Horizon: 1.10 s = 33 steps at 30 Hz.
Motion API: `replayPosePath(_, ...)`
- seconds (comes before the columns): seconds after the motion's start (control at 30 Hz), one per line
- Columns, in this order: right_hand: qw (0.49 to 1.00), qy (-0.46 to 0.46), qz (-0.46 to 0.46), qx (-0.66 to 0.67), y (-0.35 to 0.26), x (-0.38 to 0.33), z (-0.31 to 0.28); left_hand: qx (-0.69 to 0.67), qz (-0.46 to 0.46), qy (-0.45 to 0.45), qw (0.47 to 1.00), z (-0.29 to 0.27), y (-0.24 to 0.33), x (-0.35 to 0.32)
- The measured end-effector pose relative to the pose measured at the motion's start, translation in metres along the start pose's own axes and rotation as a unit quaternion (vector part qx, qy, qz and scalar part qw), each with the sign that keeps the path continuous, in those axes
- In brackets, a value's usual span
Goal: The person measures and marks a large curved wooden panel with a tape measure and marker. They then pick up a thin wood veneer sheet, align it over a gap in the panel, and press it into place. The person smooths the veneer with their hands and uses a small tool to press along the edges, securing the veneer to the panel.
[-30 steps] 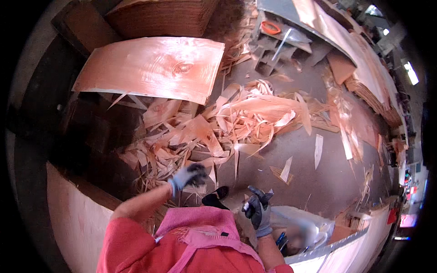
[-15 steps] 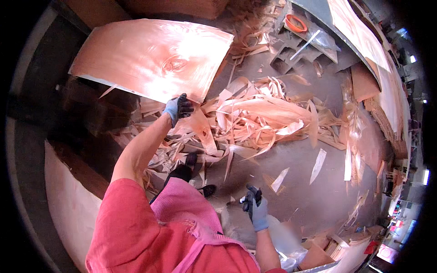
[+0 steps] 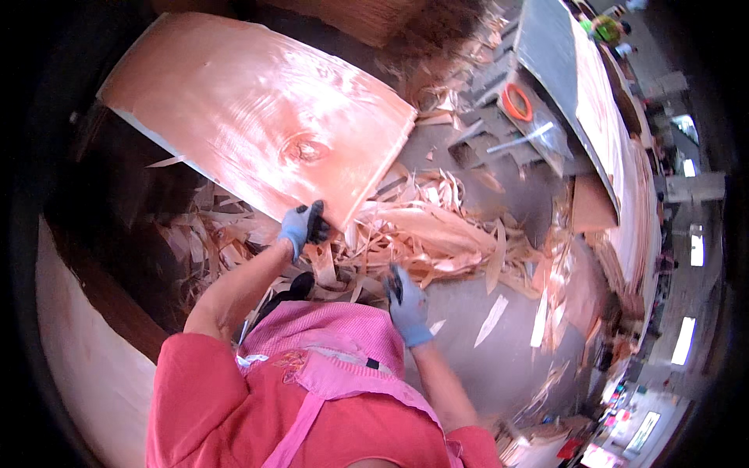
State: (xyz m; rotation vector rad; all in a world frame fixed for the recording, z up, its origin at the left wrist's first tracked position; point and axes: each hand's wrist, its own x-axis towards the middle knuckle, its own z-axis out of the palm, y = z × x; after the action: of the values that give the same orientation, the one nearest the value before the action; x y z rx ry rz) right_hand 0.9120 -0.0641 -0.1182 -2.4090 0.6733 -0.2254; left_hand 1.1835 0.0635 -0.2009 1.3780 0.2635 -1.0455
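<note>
Lying aslant at the upper left, a broad reddish wooden sheet (image 3: 234, 101) is seen, marked by a round knot (image 3: 306, 149) toward its near corner; by that corner the left hand (image 3: 303, 228), gloved in grey-blue with dark fingers, is placed at the edge, though whether the sheet is clamped by it cannot be told; the right hand (image 3: 407, 308), gloved alike, is held apart from the sheet, its grip partly hidden and not to be made out; beyond it, wood scraps (image 3: 437, 234) are heaped on the floor (image 3: 460, 366); farther right, an orange ring (image 3: 509, 108) is seen
</note>
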Motion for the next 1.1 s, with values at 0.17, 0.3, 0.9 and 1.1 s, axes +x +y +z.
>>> replayPosePath(0.17,0.979,-0.006,-0.102,-0.179,-0.011,0.185,-0.006,0.013,0.030,0.053,0.998,0.001,-0.010,0.005)
replayPosePath(0.3,0.971,-0.036,-0.086,-0.222,-0.003,0.287,0.006,0.042,0.036,0.100,0.993,0.012,0.004,-0.007)
replayPosePath(0.9,0.916,-0.081,-0.385,-0.077,0.019,0.331,-0.026,-0.087,0.051,0.335,0.937,0.069,-0.039,-0.072)
replayPosePath(1.1,0.938,-0.160,-0.304,0.041,0.011,0.296,-0.049,-0.201,0.117,0.267,0.935,0.086,-0.135,-0.125)
